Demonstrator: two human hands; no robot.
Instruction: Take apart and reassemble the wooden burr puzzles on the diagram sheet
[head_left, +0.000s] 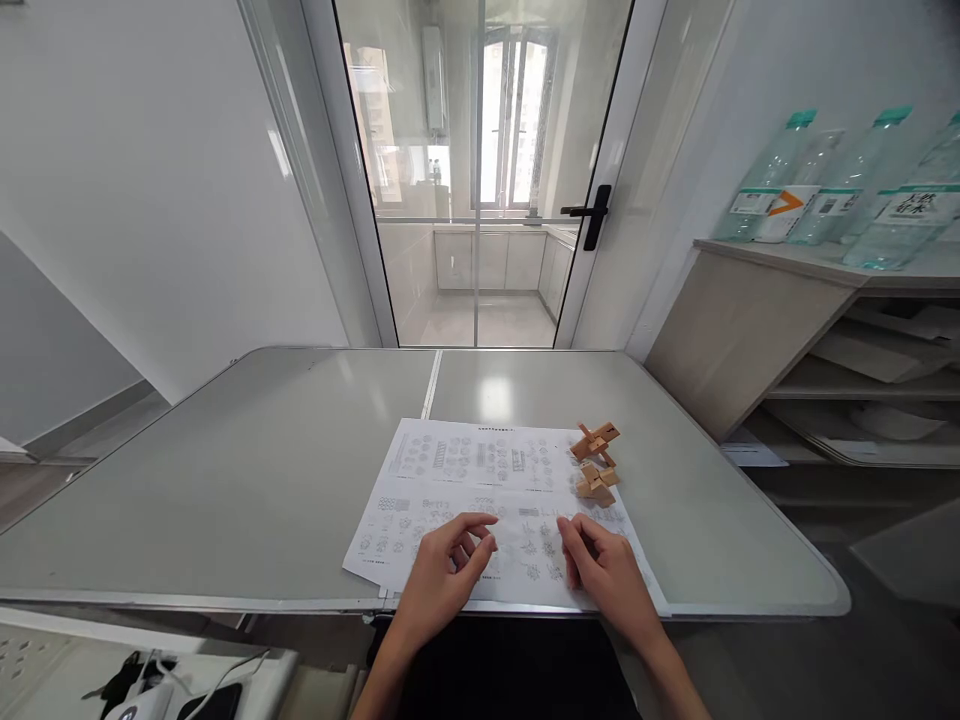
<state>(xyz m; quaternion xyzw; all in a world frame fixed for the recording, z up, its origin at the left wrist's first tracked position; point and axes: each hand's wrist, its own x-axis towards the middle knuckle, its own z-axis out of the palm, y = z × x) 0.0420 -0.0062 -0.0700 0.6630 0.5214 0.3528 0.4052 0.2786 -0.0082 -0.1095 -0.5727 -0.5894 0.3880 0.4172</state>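
Observation:
My left hand [448, 568] rests over the lower part of the printed sheets [517, 500], its fingers loosely curled and a gap between thumb and index finger. Nothing shows in its grasp. Opposite it, my right hand [604, 572] lies on the lower right of the sheets, also half curled and apart from the left, with no object visible in it. Just beyond the right hand sits a wooden interlocking puzzle [598, 484] made of crossed light-brown pieces. A second wooden puzzle piece assembly [596, 441] stands behind it, tilted, at the sheets' upper right edge. Small diagrams cover the paper.
The sheets lie on a pale table [225, 480] with a metal edge. A glass door [480, 280] with a black handle [596, 217] stands behind it. At right, several plastic bottles [772, 180] top a shelf unit [757, 330]. Cables and a white device [142, 703] lie lower left.

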